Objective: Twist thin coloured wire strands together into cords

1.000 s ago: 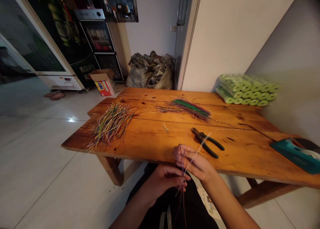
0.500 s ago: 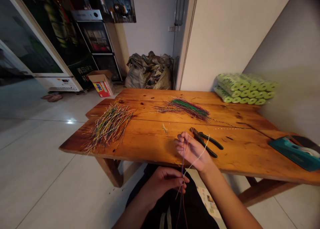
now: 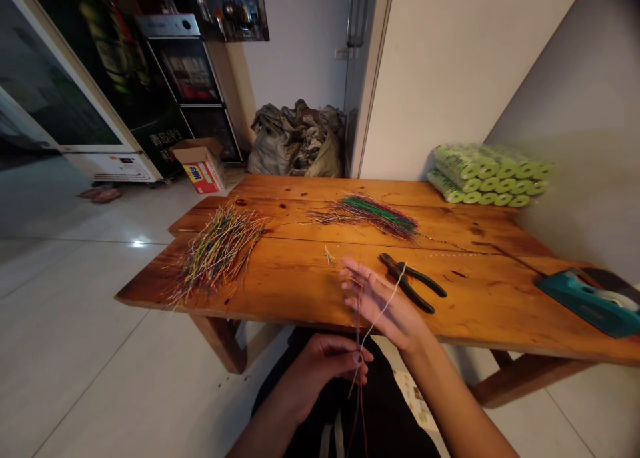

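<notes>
Low over my lap, my left hand (image 3: 333,365) pinches several thin wires between thumb and fingers. One is a white wire (image 3: 384,308) that slants up to the right, across my right wrist. Darker purple and reddish wires (image 3: 358,311) run upward past my right fingers and dangle below my left hand. My right hand (image 3: 373,298), slightly blurred, is raised above the table's front edge with its fingers spread beside the wires. Just beyond it lie pliers (image 3: 413,281) with dark green handles, their arms apart. A few short wire scraps (image 3: 329,255) rest left of the pliers.
On the wooden table (image 3: 300,291), a loose heap of colourful wires (image 3: 220,251) lies left and a green-purple wire bundle (image 3: 375,215) farther back. A teal tape dispenser (image 3: 585,301) stands right, near green-wrapped rolls (image 3: 487,175). Beyond are a cardboard box (image 3: 203,168) and stuffed sacks (image 3: 300,138).
My right hand has opened its fingers, which were curled at the wires, and moved slightly left. My left hand keeps its pinch. The white wire's tip has shifted left and the view has moved slightly.
</notes>
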{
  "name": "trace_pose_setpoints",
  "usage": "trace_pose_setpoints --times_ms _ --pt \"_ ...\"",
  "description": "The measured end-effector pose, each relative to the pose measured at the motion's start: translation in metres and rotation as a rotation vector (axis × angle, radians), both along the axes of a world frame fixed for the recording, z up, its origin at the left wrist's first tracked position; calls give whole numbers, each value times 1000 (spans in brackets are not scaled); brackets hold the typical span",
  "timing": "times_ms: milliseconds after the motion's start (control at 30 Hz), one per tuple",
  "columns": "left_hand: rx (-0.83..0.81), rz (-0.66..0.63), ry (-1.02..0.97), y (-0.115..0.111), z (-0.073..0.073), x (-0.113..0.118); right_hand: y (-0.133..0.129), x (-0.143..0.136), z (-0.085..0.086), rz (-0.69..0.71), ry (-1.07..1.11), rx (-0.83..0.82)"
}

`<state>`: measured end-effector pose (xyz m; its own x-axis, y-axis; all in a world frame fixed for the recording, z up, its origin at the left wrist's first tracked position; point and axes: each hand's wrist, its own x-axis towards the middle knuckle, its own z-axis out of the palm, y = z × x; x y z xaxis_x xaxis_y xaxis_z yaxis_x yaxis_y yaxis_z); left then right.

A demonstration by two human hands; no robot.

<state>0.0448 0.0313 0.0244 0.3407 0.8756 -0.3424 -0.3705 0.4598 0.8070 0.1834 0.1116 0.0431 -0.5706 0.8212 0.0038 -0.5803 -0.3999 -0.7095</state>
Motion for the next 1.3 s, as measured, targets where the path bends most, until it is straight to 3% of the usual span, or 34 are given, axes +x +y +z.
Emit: trace_pose_setpoints --times_ms 267,567,800,967,1100,1300 --pt "-24 -1 -12 -1 -3 -2 -2 -6 1 56 -32 46" --pt "-103 46 -422 3 -25 -8 -7 -13 -2 -65 57 -139" --pt "-137 88 -475 3 -39 -6 -18 -23 11 -46 -51 -38" --pt "-69 121 -394 -1 -38 -6 -26 -28 16 -79 -185 -46" --pt "-20 42 -234 -5 -33 -8 -33 -29 18 -145 -261 -74" --pt "123 -44 69 -2 -20 -23 -32 -24 23 -212 -158 -79"
